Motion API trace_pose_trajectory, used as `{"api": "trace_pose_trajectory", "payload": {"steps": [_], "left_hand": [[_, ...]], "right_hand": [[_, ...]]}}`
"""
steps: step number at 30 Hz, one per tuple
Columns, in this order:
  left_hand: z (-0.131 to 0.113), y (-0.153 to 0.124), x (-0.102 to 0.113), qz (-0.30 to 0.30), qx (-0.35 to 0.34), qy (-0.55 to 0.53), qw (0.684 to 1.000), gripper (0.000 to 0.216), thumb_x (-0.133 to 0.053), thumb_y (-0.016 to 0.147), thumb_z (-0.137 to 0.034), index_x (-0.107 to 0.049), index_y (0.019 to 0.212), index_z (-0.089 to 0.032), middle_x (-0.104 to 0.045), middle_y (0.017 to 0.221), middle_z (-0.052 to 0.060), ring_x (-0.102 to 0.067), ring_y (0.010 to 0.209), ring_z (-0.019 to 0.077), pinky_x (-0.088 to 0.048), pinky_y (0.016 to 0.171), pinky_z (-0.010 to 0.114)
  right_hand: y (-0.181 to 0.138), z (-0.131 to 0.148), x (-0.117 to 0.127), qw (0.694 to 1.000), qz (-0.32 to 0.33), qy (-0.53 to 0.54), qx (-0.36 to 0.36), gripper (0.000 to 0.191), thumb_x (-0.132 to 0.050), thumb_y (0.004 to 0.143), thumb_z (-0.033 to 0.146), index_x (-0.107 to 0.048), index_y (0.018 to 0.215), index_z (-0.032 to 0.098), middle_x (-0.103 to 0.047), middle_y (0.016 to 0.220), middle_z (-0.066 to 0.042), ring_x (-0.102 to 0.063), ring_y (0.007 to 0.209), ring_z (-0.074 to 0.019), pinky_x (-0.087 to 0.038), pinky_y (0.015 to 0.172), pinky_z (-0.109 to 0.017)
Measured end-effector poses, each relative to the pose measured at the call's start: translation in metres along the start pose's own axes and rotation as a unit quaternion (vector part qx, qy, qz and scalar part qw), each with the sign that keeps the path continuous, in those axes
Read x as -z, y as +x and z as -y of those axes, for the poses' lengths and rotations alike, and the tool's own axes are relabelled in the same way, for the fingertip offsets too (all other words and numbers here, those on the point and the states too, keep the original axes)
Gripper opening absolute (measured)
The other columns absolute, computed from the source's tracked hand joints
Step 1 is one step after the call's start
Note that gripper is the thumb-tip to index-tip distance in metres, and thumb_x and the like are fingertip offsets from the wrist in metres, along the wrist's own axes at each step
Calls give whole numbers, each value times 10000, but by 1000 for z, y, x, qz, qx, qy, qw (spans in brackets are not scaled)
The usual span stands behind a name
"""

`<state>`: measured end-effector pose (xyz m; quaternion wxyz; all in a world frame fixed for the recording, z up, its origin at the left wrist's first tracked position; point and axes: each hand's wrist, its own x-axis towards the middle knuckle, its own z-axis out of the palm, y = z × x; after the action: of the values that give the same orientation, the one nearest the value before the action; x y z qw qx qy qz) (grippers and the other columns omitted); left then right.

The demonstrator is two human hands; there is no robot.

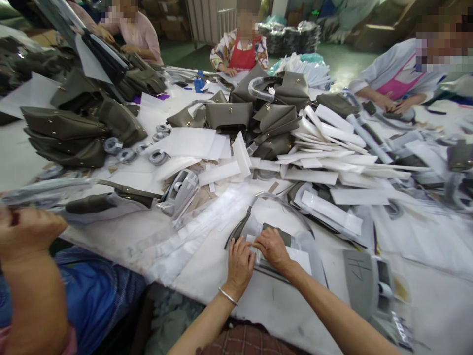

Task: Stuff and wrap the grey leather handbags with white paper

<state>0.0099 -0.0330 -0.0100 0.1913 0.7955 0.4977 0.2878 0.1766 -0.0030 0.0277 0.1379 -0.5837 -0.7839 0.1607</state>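
My left hand point(239, 264) and my right hand point(272, 248) meet side by side on a flat grey bag piece in a clear plastic wrap point(295, 244), low in the middle of the white table point(207, 268). Both hands have their fingers bent and pressed down on the wrap's near edge, fingertips close together. A silver bangle circles my left wrist. A dark strap point(236, 230) curves away from the piece just left of my left hand.
Olive-grey handbags point(229, 116) and white paper strips point(332, 148) pile across the table. More bags stack at left point(64, 133). Three people sit at the far side. Another person's arm point(29, 276) is at my near left. A grey card and tape dispenser point(364, 281) lie right.
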Motion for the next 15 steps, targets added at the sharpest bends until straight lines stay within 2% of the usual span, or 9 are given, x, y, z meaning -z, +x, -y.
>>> {"api": "trace_pose_trajectory", "payload": {"steps": [5, 9, 12, 15], "left_hand": [[-4, 3, -9, -24, 10, 45, 999, 169, -468, 893, -90, -574, 988, -180, -671, 1040, 73, -560, 1219, 279, -390, 1093, 598], [-6, 6, -6, -22, 12, 74, 997, 217, -467, 883, -79, -563, 1055, -169, -665, 1052, 86, -569, 1200, 275, -393, 1090, 590], [-7, 5, 3, -12, -56, 98, 994, 212, -479, 907, -110, -547, 1102, -158, -641, 1161, 116, -529, 1256, 285, -374, 1103, 581], [-9, -1, 12, 48, -142, 112, 982, 183, -472, 932, -124, -566, 1081, -172, -647, 1143, 102, -553, 1212, 272, -421, 1060, 515]], "right_hand": [[2, -5, -9, 1000, 8, -17, -13, 235, -587, 938, 350, -650, 766, 204, -657, 799, -46, -503, 831, -205, -258, 748, -354], [7, -7, -11, 999, 35, -2, -41, 230, -633, 906, 380, -636, 751, 210, -664, 811, -43, -515, 838, -210, -268, 747, -347], [10, -8, -8, 997, 56, 10, -55, 190, -644, 896, 340, -638, 755, 214, -669, 816, -32, -524, 842, -206, -279, 747, -337], [11, -9, -7, 995, 71, 21, -64, 163, -655, 884, 315, -642, 757, 214, -671, 816, -21, -533, 834, -194, -293, 751, -331]]}}
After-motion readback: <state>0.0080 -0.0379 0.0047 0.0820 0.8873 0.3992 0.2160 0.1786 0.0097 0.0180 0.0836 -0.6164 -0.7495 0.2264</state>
